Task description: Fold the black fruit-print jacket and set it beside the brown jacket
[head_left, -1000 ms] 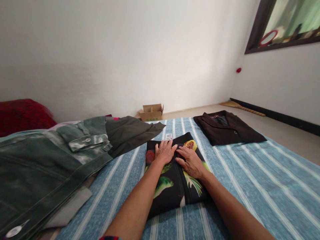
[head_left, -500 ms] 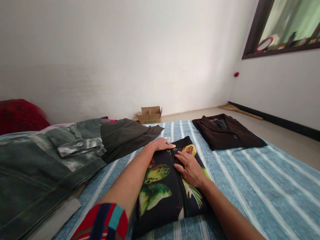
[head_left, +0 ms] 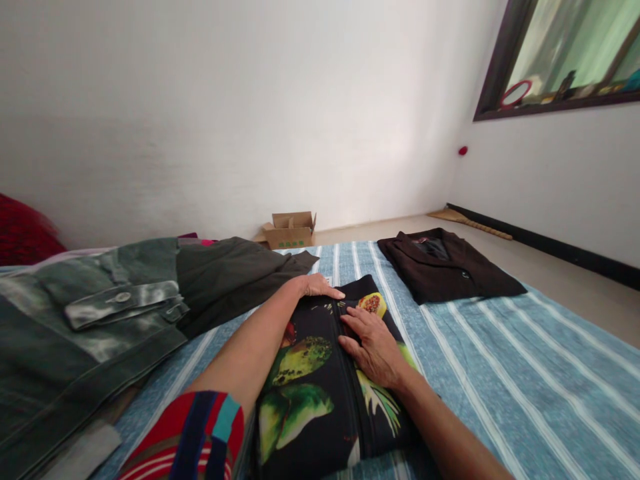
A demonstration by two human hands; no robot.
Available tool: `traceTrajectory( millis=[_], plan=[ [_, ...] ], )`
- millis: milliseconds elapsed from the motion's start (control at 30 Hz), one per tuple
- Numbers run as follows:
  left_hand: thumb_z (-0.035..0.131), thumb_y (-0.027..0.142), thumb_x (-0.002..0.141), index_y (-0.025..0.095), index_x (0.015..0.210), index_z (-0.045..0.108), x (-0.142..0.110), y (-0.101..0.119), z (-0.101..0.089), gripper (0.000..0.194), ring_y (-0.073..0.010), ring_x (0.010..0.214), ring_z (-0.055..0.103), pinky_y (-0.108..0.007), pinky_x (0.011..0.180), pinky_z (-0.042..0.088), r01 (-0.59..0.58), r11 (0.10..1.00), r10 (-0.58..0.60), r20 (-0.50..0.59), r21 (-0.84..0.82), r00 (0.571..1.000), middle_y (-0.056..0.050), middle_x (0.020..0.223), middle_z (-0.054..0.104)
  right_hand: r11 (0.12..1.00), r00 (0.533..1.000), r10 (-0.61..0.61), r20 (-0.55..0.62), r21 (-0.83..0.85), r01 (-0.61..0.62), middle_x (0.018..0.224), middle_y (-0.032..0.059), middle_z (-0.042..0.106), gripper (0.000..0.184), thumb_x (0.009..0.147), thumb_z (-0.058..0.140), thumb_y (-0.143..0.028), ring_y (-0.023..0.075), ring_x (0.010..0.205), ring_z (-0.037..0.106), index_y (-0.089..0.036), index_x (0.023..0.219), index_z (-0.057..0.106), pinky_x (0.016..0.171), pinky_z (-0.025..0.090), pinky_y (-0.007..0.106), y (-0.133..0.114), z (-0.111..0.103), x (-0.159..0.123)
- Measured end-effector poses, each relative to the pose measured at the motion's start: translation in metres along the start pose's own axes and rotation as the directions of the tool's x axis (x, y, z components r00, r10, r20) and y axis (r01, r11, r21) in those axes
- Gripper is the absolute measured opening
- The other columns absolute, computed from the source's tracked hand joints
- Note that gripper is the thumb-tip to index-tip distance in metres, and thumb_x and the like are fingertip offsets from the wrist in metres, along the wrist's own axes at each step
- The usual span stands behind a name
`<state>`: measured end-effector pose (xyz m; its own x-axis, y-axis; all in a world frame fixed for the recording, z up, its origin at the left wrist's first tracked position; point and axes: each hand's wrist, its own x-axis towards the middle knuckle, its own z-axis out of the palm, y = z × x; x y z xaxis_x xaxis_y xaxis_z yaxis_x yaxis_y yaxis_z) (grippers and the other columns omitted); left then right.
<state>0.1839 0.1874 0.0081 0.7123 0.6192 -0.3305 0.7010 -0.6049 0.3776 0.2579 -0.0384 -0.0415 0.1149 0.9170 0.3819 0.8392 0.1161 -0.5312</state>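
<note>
A folded black garment [head_left: 333,417] with a print of fruit and green leaves lies before me, a raised seam running along its middle. At its far left edge is my left hand [head_left: 316,285], closed over the collar end with the thumb stretched along the top; the other fingers are mostly hidden. My right hand [head_left: 373,343] rests open on the garment's right half, palm down, with its fingertips near the seam. A little white label [head_left: 329,281] shows just past my left hand.
Left of me lie a grey-green denim garment [head_left: 95,333] and a dark grey one [head_left: 233,277]. Far right, a folded dark brown garment [head_left: 445,270] rests on the blue striped bed cover [head_left: 480,360]. Beyond the bed stands an opened cardboard box [head_left: 289,230].
The view has turned slightly right, so everything sits a little further left. Both hands stay at nearly the same places on the black garment.
</note>
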Motion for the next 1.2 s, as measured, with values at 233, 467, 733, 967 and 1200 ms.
traceTrajectory(
  millis=[233, 467, 733, 967, 1200],
  plan=[
    [0.067, 0.059, 0.056, 0.014, 0.067, 0.066, -0.002, 0.0, 0.004, 0.047, -0.0185, 0.064, 0.057, -0.026, 0.056, 0.04, -0.002, 0.995, 0.012, 0.098, -0.102, 0.995, -0.004, 0.067, 0.066, 1.0, 1.0, -0.001, -0.004, 0.014, 0.001, 0.132, 0.0096, 0.049, 0.043, 0.089, 0.044, -0.045, 0.0249, 0.123, 0.041, -0.019, 0.121, 0.056, 0.103, 0.03, 0.042, 0.0, -0.002, 0.001],
    [0.07, 0.053, 0.052, 0.015, 0.065, 0.064, -0.01, 0.011, -0.004, 0.041, -0.0195, 0.066, 0.057, -0.026, 0.057, 0.041, -0.043, 0.991, 0.049, 0.04, -0.126, 0.998, -0.002, 0.066, 0.065, 0.997, 0.998, 0.002, -0.06, 0.083, 0.003, 0.13, 0.0097, 0.051, 0.04, 0.087, 0.049, -0.042, 0.0251, 0.121, 0.043, -0.019, 0.119, 0.057, 0.102, 0.032, 0.043, -0.002, 0.002, 0.0],
    [0.07, 0.053, 0.052, 0.015, 0.071, 0.066, -0.056, 0.037, -0.034, 0.043, -0.0205, 0.07, 0.057, -0.027, 0.06, 0.041, -0.151, 0.985, 0.137, -0.154, -0.082, 0.978, 0.0, 0.066, 0.062, 0.945, 0.896, 0.247, -0.368, 0.297, -0.139, 0.13, 0.0133, 0.048, 0.065, 0.069, 0.067, -0.035, 0.0277, 0.122, 0.041, -0.016, 0.127, 0.046, 0.103, 0.031, 0.045, 0.022, -0.036, 0.011],
    [0.07, 0.05, 0.054, 0.011, 0.078, 0.067, -0.12, 0.073, -0.052, 0.046, -0.0174, 0.066, 0.054, -0.025, 0.057, 0.038, -0.259, 0.964, 0.227, -0.308, -0.067, 0.924, 0.001, 0.066, 0.059, 0.264, 0.91, 0.138, 0.391, 0.871, -0.415, 0.092, 0.0111, 0.069, 0.046, 0.06, 0.075, -0.04, 0.0232, 0.077, 0.066, -0.011, 0.095, 0.065, 0.074, 0.051, 0.037, 0.028, -0.07, 0.011],
    [0.066, 0.043, 0.066, 0.015, 0.065, 0.064, -0.183, 0.116, -0.078, 0.028, -0.0125, 0.054, 0.048, -0.024, 0.051, 0.031, -0.417, 0.896, 0.437, -0.479, 0.154, 0.761, 0.003, 0.054, 0.052, 0.388, 0.97, 0.24, 0.029, 0.913, -0.123, 0.074, 0.0017, 0.069, 0.037, 0.052, 0.08, -0.026, 0.0169, 0.062, 0.062, -0.016, 0.085, 0.066, 0.06, 0.049, 0.029, -0.014, -0.118, 0.011]
  ],
)
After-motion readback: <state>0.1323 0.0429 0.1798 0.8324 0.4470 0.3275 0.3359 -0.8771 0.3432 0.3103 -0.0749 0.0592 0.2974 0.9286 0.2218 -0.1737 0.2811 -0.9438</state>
